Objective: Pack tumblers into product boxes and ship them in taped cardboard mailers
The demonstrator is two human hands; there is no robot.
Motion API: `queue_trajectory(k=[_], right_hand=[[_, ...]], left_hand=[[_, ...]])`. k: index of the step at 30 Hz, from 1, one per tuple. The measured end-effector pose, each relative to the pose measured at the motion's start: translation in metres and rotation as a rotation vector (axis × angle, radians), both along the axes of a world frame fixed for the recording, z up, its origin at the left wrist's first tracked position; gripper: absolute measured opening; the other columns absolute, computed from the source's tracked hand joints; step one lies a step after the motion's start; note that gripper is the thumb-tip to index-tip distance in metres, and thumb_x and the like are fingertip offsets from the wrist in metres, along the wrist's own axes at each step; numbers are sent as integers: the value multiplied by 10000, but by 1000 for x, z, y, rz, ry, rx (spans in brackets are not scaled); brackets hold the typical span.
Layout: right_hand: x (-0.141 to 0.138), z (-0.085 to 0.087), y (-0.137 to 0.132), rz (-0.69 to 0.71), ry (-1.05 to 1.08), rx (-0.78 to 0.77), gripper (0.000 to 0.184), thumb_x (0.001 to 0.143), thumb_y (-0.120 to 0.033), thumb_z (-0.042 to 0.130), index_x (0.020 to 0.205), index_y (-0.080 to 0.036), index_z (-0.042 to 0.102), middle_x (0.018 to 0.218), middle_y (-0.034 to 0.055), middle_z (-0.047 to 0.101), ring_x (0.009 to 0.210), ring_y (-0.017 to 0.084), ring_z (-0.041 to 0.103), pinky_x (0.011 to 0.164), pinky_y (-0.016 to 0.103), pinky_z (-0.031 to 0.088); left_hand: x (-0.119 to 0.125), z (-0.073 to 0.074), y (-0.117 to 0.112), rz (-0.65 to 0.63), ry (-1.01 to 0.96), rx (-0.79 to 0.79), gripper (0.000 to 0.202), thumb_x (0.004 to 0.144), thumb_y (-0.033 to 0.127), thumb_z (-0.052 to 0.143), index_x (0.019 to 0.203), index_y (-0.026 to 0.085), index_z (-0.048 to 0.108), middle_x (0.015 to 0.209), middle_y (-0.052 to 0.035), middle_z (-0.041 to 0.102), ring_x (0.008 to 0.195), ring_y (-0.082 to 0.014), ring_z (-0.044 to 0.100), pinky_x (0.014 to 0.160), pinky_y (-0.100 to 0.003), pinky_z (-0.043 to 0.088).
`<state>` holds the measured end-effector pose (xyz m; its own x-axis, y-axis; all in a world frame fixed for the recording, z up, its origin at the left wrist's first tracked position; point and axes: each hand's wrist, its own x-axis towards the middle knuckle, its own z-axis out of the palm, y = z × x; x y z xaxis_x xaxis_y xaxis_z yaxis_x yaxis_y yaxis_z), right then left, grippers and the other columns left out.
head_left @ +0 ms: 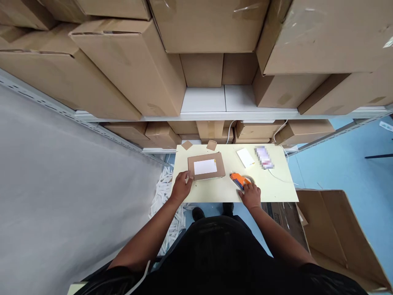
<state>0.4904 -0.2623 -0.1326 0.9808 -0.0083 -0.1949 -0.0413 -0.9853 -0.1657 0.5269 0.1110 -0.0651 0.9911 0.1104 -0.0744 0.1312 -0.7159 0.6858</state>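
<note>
A flat brown cardboard box (221, 164) lies on the pale table, and a white label (205, 166) covers the middle of its top. My left hand (181, 187) is at the near left corner of this box, thumb and fingers closed on its edge. To the right, my right hand (251, 196) has its fingers wrapped round the back of an orange tape dispenser (238, 179), which rests on the table with its front toward the box. The palm hides part of the dispenser and its roll.
On the table (211, 192) are a white label stack (245, 157), a phone (264, 157) with a cable, and two small cardboard scraps (211, 144). Shelves of cartons (132, 61) rise behind. An open carton (334, 233) stands right; white paper strips (164, 192) heap on the floor left.
</note>
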Motion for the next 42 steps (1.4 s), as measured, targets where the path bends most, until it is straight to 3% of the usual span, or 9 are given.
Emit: queue_trajectory(k=[4,7,11,14,19,28,33,37,42], right_hand=[[9,-3,-7,-17,-11,124,275,960,-328,553,1142,-162,677,1115,170,684,1143,339,550,959,456,370],[12,14,-14,-79,0,430,309,956,-449,554,1038,-178,678,973,132,676,1013,311,592,875,409,445],[5,43,-22,-48,57,852,371,930,-559,595,1055,-216,659,978,82,642,975,268,608,850,368,492],[-1,54,-23,-32,111,976,354,917,-541,629,1062,-220,656,1001,63,621,968,247,612,864,356,488],[-5,52,-23,-72,180,1060,300,898,-509,640,968,-218,643,927,33,601,901,227,599,814,339,471],[-4,52,-32,-59,191,1162,248,874,-443,678,996,-228,653,946,29,600,918,218,589,839,341,462],[1,49,-36,-103,187,1140,282,866,-501,669,876,-220,648,864,24,605,845,211,595,791,331,465],[8,46,-29,-242,187,1102,438,834,-630,658,718,-213,589,696,0,563,690,182,546,638,290,422],[27,43,-14,-436,176,1072,616,812,-744,616,553,-234,385,509,-46,355,536,125,352,504,277,256]], left_hand=[[-8,35,-25,-226,-55,-32,226,984,317,498,1097,225,671,1070,-72,675,1042,-227,634,942,-380,526],[10,57,-56,-392,-27,-55,259,1007,363,486,1080,221,691,1052,-77,678,1049,-230,632,975,-387,513],[52,67,-103,-419,111,-158,354,974,458,522,1140,207,708,1168,-101,668,1123,-253,628,996,-388,505],[74,66,-131,-433,274,-293,367,958,479,518,1063,204,737,1076,-72,714,1031,-235,660,917,-349,518],[80,56,-155,-387,467,-347,336,863,504,632,899,183,726,882,-45,725,831,-209,654,734,-305,498],[87,42,-169,-300,755,-575,482,839,608,646,1048,181,729,1014,-78,722,845,-190,638,704,-295,495],[79,39,-178,-283,727,-688,387,790,533,729,878,157,724,746,-27,672,678,-148,577,669,-288,461],[74,36,-180,-271,658,-586,296,822,458,676,860,166,711,732,-18,674,670,-152,581,645,-279,460],[104,43,-181,-344,455,-205,193,859,342,615,848,192,736,812,-28,733,768,-189,644,695,-291,471]])
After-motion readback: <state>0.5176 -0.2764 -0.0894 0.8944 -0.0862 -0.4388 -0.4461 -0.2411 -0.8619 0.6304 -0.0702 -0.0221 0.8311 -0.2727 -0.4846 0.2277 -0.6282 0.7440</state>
